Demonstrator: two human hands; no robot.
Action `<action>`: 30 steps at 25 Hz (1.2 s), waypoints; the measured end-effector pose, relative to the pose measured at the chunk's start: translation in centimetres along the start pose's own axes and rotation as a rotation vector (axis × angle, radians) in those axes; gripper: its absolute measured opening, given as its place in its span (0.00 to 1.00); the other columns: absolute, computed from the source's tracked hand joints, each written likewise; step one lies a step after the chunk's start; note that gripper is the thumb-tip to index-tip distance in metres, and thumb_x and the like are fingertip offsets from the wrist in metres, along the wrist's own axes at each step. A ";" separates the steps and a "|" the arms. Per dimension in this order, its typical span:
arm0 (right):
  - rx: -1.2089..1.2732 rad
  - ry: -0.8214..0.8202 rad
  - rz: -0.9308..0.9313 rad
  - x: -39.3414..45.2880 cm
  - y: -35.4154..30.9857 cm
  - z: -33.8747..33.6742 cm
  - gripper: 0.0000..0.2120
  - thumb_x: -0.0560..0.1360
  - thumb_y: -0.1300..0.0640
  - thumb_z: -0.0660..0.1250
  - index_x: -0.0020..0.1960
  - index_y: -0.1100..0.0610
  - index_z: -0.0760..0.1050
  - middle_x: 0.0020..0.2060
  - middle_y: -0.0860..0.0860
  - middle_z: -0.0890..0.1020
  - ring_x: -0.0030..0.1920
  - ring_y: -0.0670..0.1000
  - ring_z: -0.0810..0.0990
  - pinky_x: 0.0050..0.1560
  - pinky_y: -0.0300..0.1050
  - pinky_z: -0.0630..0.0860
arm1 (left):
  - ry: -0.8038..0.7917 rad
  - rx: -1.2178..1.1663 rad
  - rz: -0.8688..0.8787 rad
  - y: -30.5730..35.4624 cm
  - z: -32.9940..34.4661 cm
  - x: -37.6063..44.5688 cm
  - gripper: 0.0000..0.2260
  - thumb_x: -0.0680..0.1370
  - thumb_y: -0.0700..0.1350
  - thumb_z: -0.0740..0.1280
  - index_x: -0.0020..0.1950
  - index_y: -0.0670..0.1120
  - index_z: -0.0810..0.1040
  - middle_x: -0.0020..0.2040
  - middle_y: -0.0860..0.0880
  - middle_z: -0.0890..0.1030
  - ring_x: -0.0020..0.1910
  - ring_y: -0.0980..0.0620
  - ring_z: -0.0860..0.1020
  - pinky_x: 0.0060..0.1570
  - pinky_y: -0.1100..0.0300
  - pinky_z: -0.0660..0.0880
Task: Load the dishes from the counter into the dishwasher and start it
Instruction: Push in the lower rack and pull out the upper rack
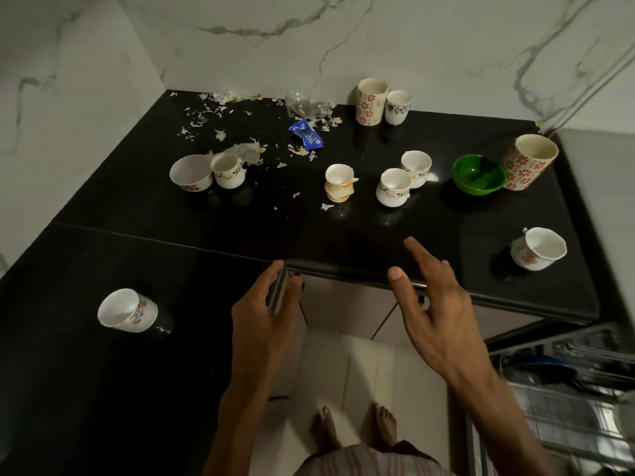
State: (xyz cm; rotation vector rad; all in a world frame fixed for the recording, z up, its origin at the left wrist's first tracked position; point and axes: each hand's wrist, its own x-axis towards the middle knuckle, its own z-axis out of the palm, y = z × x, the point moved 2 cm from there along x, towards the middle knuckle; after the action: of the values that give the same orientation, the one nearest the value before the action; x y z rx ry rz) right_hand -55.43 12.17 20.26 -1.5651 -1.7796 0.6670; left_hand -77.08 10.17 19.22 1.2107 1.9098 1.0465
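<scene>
Risk assessment first. Counter [309, 231] is glossy black stone, littered w/ peel scraps [220, 111] at approx 11 o'clock from frame centre, plus a blue wrapper [305, 134] and clear crumpled plastic [309, 106] at 12; scraps stuck to a cup could go into the dishwasher and foul it. Stained cup [339, 183] near centre shows orange residue down its side, so prob. slippery to grip. Cup at near-right edge [537, 248], approx 3 o'clock, and tilted cup [127, 310] at 8 o'clock both sit close to the front edges; a careless reach may knock either off. Two cups [404, 178] just right of centre touch or nearly touch, so lifting one could tip the other. Green bowl [478, 174] sits against the tall floral mug [529, 161] at 2 o'clock; same concern. Further mug pair [383, 102] at 1 o'clock by the wall needs a long reach over other ware. Bowl and cup [208, 171] at 10 o'clock are touching. Dishwasher rack [563, 389] is pulled out at 4 o'clock, contents blurred; low light adds a trip/bump hazard for bare feet. Hands: left hand [264, 314] at 6 o'clock grips a thin dark flat object [276, 290], fingers curled round it; item type cannot be determined. Right hand [433, 297] at 5 o'clock is spread wide, fingers straight, holding nothing, hovering over the counter's front edge. All dishes seen remain on counter; loading judged barely begun.
</scene>
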 end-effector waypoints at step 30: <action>-0.021 0.176 0.154 -9.9 7.3 -11.8 0.30 0.79 0.36 0.53 0.76 0.50 0.62 0.65 0.53 0.75 0.56 0.61 0.80 0.69 0.57 0.69 | -0.256 0.007 0.115 5.4 11.1 -9.4 0.30 0.73 0.62 0.60 0.73 0.54 0.68 0.73 0.50 0.70 0.72 0.52 0.67 0.68 0.50 0.70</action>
State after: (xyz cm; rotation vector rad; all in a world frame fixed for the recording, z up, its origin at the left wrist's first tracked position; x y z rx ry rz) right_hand -41.14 2.88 20.99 -1.7319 -1.5540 0.5639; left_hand -62.19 6.07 19.50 1.4007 1.6654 0.8947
